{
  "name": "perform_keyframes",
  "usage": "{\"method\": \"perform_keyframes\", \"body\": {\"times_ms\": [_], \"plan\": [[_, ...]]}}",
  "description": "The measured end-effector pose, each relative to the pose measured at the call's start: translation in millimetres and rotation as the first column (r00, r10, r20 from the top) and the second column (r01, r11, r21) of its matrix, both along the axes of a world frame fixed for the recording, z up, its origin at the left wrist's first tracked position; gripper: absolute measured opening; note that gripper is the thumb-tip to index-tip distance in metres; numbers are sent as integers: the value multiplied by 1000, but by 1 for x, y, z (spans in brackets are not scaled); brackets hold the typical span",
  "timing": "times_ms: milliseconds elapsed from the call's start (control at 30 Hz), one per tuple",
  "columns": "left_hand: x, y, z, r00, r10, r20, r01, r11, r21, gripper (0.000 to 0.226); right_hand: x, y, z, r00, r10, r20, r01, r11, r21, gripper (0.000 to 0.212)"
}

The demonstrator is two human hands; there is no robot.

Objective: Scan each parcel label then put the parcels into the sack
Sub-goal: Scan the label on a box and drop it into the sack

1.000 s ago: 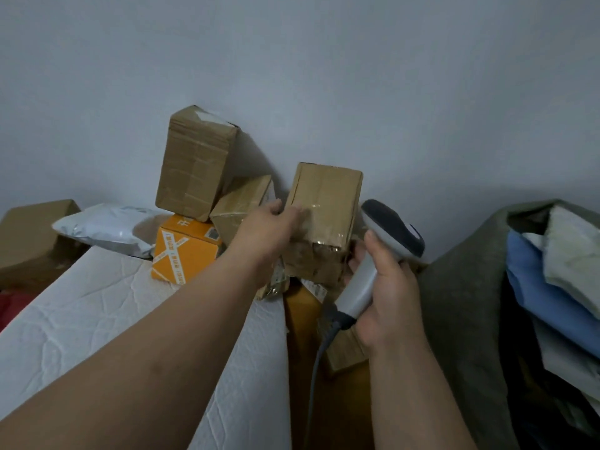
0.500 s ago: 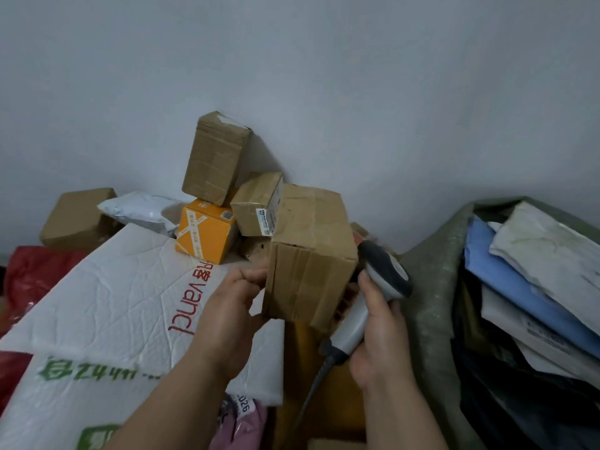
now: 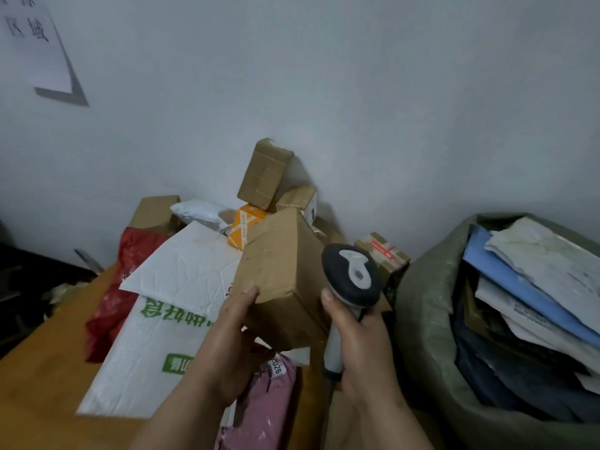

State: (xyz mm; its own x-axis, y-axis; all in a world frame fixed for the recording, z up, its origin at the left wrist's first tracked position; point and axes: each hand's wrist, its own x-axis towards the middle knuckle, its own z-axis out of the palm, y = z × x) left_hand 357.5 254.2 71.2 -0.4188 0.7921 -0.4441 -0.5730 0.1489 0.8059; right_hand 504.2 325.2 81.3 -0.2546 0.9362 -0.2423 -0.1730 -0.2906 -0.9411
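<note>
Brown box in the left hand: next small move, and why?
Probably turn the brown box in the left hand until a label faces the scanner held by the right hand. Only plain cardboard faces show, so no scan looks possible yet; the sack waits alongside.

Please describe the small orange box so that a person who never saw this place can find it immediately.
Look at the pile of parcels against the grey wall, left of the green woven sack. The small orange cardboard box sits under the tall leaning brown carton. It alone is bright orange, crossed with white printed tape.
</note>
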Motion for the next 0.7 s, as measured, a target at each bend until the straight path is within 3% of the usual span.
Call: {"method": "perform_keyframes", "body": {"times_ms": [100, 200, 267, 367, 400, 467, 533, 600, 700], "plan": [[3, -9, 9, 979, 102, -174, -95, 994, 49, 49, -3, -14, 2, 999, -27, -18, 26, 997, -76, 56], [2, -18, 23, 920, 120, -373, -80, 989, 122, 42, -10, -27, 3, 995, -95, -2, 94, 982, -161, 70], [-3, -27, 26, 888, 156, -433, -109, 985, 131, 47, -14, -33, 2, 989, -144, -41, 130, 961, -246, 71], [-18, -43, 27, 855, 254, -451, -208, 967, 150, 10, -18, -43, 0, 979, -175, -102, 134, 938, -319, 60], [-23, -50, 28, 858, 244, -453, -212, 970, 121, 10, -20, -47, -1, 979, -166, -120, 118, 935, -335, 61], [-36, -59, 30, 901, 208, -380, -209, 977, 40, 46, -24, -56, 0, 973, -143, -181, 71, 932, -356, 65], [-46, -68, 35, 975, 164, -147, -160, 986, 41, 72, -25, -63, 4, 965, -136, -225, 51, 936, -347, 67], [-50, -76, 39, 994, 102, 36, -106, 986, 132, 63, -23, -64, 7, 970, -139, -202, 74, 952, -297, 66], [-51, -86, 33, 985, 86, 146, -113, 976, 188, 48, -23, -68, 6, 980, -189, -66, 171, 962, -213, 55]]}}
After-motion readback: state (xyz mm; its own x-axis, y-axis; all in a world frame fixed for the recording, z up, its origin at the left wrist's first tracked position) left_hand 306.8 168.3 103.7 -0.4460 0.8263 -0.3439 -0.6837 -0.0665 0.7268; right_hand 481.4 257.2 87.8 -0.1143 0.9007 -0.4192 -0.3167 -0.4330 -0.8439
